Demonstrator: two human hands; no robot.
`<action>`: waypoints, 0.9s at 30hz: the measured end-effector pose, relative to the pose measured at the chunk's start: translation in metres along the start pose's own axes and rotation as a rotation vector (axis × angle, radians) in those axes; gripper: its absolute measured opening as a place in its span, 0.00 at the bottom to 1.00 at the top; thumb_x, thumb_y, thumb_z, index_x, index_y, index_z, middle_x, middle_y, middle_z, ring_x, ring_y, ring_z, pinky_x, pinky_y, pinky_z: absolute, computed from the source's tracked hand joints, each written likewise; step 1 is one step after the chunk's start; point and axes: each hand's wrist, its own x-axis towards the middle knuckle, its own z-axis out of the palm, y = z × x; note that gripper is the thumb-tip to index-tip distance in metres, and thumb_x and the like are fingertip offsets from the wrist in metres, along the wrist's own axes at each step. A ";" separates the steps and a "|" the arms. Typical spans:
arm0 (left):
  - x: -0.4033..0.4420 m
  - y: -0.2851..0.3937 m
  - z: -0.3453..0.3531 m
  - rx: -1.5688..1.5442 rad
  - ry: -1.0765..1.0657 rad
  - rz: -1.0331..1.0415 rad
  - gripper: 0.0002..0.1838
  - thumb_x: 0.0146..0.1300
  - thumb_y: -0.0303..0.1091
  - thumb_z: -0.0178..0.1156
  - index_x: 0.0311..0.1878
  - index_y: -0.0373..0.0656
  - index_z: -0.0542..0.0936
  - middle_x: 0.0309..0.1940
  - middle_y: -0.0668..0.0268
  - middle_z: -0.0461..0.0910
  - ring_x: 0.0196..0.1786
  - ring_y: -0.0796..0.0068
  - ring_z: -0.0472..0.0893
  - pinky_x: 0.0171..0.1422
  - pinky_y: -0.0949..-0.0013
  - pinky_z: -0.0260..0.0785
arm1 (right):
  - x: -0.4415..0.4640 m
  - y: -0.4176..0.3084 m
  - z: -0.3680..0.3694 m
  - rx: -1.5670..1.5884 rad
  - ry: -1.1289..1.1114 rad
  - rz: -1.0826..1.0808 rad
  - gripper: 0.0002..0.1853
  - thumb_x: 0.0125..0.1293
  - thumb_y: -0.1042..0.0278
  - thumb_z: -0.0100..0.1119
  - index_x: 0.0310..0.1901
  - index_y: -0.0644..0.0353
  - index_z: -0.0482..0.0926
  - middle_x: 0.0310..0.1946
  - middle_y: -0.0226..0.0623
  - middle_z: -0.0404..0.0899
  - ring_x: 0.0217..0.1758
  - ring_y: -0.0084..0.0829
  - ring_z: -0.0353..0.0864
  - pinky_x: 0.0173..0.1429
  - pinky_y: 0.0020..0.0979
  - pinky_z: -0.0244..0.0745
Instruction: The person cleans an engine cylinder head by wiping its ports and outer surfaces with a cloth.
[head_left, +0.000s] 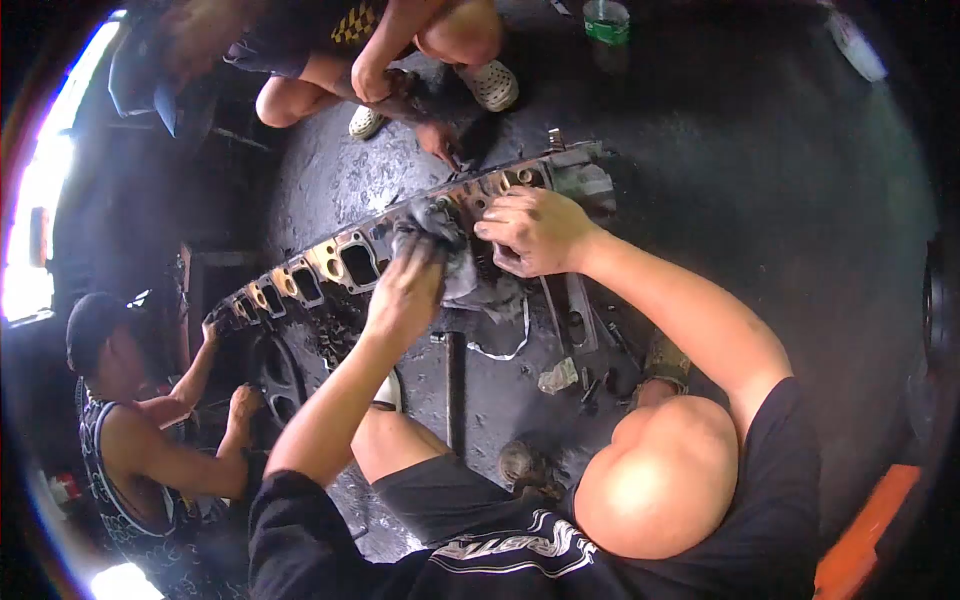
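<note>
A long metal engine part like a cylinder head (pixel 325 262), with square ports and round holes, runs diagonally across the floor in front of me. My left hand (pixel 408 285) presses a dark, greasy rag (pixel 436 218) against its upper face, fingers closed on the cloth. Farther right, my right hand (pixel 535 232) is curled at the edge of the part, near its right end. Its fingertips face the metal, and what they hold, if anything, is hidden. Grey cloth also hangs below the rag, beside the part.
Across from me a crouching person's hand (pixel 437 143) touches the part's far edge. Another person (pixel 150 430) at left reaches to its left end. A long bar (pixel 455 395), a crumpled scrap (pixel 558 376) and small tools lie near my legs. A green-labelled cup (pixel 606 22) stands far off.
</note>
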 end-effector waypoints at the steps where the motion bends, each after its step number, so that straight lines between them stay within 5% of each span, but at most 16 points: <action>1: 0.002 -0.006 0.017 0.066 -0.179 0.106 0.17 0.61 0.35 0.60 0.50 0.36 0.81 0.50 0.53 0.81 0.59 0.51 0.78 0.72 0.54 0.66 | 0.000 0.000 0.000 -0.004 0.016 -0.016 0.18 0.53 0.61 0.70 0.45 0.56 0.84 0.43 0.37 0.86 0.53 0.38 0.84 0.63 0.39 0.75; 2: 0.003 -0.020 0.029 0.116 -0.157 0.227 0.18 0.60 0.39 0.60 0.49 0.38 0.81 0.48 0.57 0.82 0.58 0.57 0.78 0.74 0.56 0.62 | 0.000 0.001 0.000 -0.007 0.031 -0.030 0.18 0.54 0.59 0.69 0.46 0.56 0.84 0.42 0.37 0.86 0.52 0.38 0.84 0.62 0.39 0.76; 3: 0.020 -0.015 0.010 0.057 -0.333 0.120 0.19 0.57 0.39 0.61 0.50 0.40 0.82 0.47 0.61 0.83 0.58 0.62 0.79 0.72 0.57 0.63 | -0.001 0.002 0.001 -0.012 0.048 -0.041 0.18 0.54 0.58 0.69 0.46 0.55 0.84 0.41 0.37 0.85 0.51 0.38 0.84 0.61 0.40 0.76; 8: 0.060 -0.013 0.004 0.365 -0.574 0.325 0.11 0.58 0.36 0.60 0.42 0.46 0.86 0.40 0.67 0.86 0.50 0.67 0.83 0.65 0.61 0.68 | -0.003 0.002 0.005 -0.028 0.050 -0.025 0.19 0.56 0.57 0.68 0.48 0.55 0.84 0.45 0.37 0.86 0.54 0.39 0.84 0.62 0.39 0.76; 11: 0.055 -0.022 0.026 0.302 -0.458 0.330 0.09 0.59 0.34 0.59 0.38 0.47 0.87 0.34 0.69 0.86 0.47 0.67 0.85 0.60 0.61 0.71 | -0.002 0.002 0.004 -0.016 0.037 -0.003 0.18 0.56 0.58 0.67 0.48 0.54 0.83 0.45 0.37 0.86 0.54 0.39 0.84 0.62 0.39 0.76; 12: 0.051 -0.021 0.019 0.242 -0.504 0.320 0.12 0.58 0.34 0.59 0.42 0.44 0.86 0.40 0.66 0.85 0.50 0.66 0.83 0.56 0.61 0.73 | -0.002 0.001 0.003 -0.014 0.042 0.005 0.18 0.56 0.58 0.67 0.47 0.54 0.83 0.44 0.37 0.86 0.53 0.39 0.84 0.61 0.39 0.76; 16: 0.027 -0.025 0.005 0.166 -0.040 0.401 0.20 0.55 0.34 0.58 0.52 0.44 0.82 0.53 0.61 0.77 0.57 0.63 0.78 0.62 0.56 0.72 | -0.002 0.001 0.003 -0.011 0.099 -0.008 0.17 0.55 0.60 0.68 0.45 0.55 0.83 0.41 0.37 0.86 0.50 0.39 0.84 0.59 0.39 0.77; 19: 0.013 -0.027 0.012 0.236 0.110 0.291 0.20 0.56 0.34 0.58 0.53 0.46 0.82 0.54 0.58 0.78 0.59 0.62 0.78 0.67 0.56 0.70 | -0.001 0.003 0.003 0.038 0.102 -0.030 0.17 0.54 0.60 0.68 0.45 0.56 0.83 0.39 0.37 0.85 0.48 0.39 0.84 0.58 0.39 0.77; 22: 0.015 -0.027 0.014 0.149 -0.084 0.316 0.29 0.56 0.34 0.60 0.63 0.42 0.76 0.60 0.52 0.76 0.64 0.56 0.76 0.73 0.56 0.65 | 0.000 -0.001 -0.003 0.008 -0.007 0.021 0.18 0.53 0.61 0.70 0.46 0.58 0.86 0.46 0.38 0.87 0.54 0.39 0.84 0.62 0.38 0.76; 24: 0.016 -0.030 0.008 0.112 -0.229 0.307 0.34 0.57 0.35 0.61 0.69 0.38 0.70 0.64 0.50 0.75 0.68 0.53 0.74 0.76 0.56 0.62 | 0.001 -0.001 -0.002 -0.004 0.057 -0.024 0.17 0.53 0.61 0.68 0.44 0.57 0.84 0.41 0.37 0.85 0.49 0.39 0.84 0.59 0.39 0.77; 25: 0.022 -0.028 0.001 0.153 -0.275 0.198 0.30 0.60 0.35 0.60 0.68 0.39 0.72 0.65 0.50 0.74 0.69 0.53 0.72 0.76 0.54 0.61 | 0.000 0.000 -0.001 -0.010 0.091 -0.043 0.17 0.54 0.61 0.68 0.44 0.57 0.83 0.38 0.37 0.85 0.47 0.39 0.84 0.57 0.39 0.77; 27: 0.021 -0.038 0.005 0.174 -0.186 0.297 0.28 0.60 0.35 0.58 0.65 0.40 0.75 0.64 0.52 0.75 0.69 0.53 0.73 0.76 0.53 0.60 | -0.001 0.000 0.002 -0.027 0.117 -0.051 0.16 0.53 0.61 0.68 0.43 0.57 0.83 0.37 0.37 0.84 0.47 0.39 0.84 0.57 0.39 0.77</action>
